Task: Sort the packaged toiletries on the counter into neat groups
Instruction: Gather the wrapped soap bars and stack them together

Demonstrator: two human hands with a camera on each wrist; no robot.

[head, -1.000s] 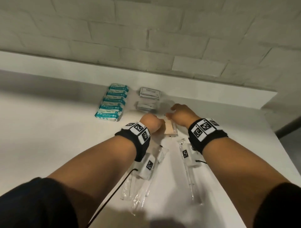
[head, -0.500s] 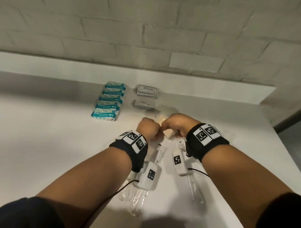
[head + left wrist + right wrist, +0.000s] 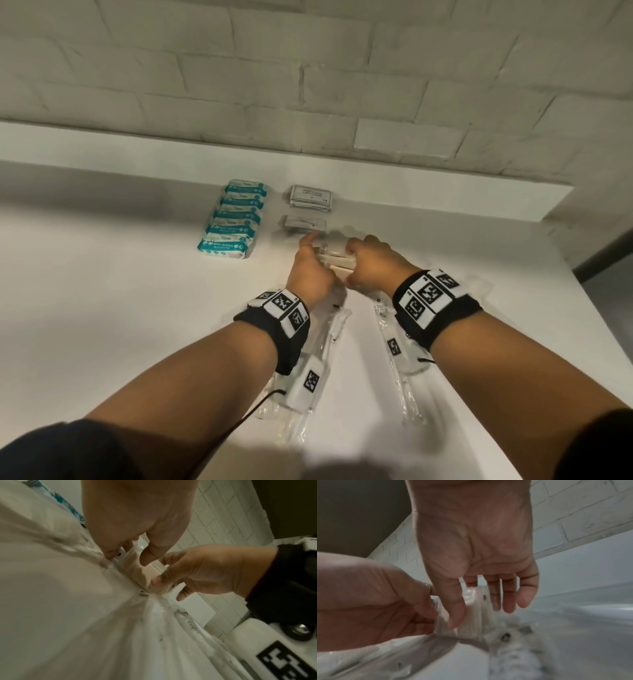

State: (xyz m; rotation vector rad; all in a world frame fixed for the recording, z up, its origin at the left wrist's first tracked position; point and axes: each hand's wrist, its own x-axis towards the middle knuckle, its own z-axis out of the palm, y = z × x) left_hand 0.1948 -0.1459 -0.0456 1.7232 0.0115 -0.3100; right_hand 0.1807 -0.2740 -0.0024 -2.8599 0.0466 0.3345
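A clear-wrapped stack of beige packets (image 3: 334,262) is pinched between the left hand (image 3: 310,270) and right hand (image 3: 371,262) above the white counter (image 3: 102,308).

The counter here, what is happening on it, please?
A person is sorting packaged toiletries on a white counter. Both hands, left hand and right hand, hold a small stack of beige packets in clear wrap between them. Behind lie a row of teal wipe packs and two piles of grey sachets. Long clear-wrapped items lie under the wrists.

Both forearms reach forward, left hand (image 3: 310,270) and right hand (image 3: 371,262) close together, fingers curled.
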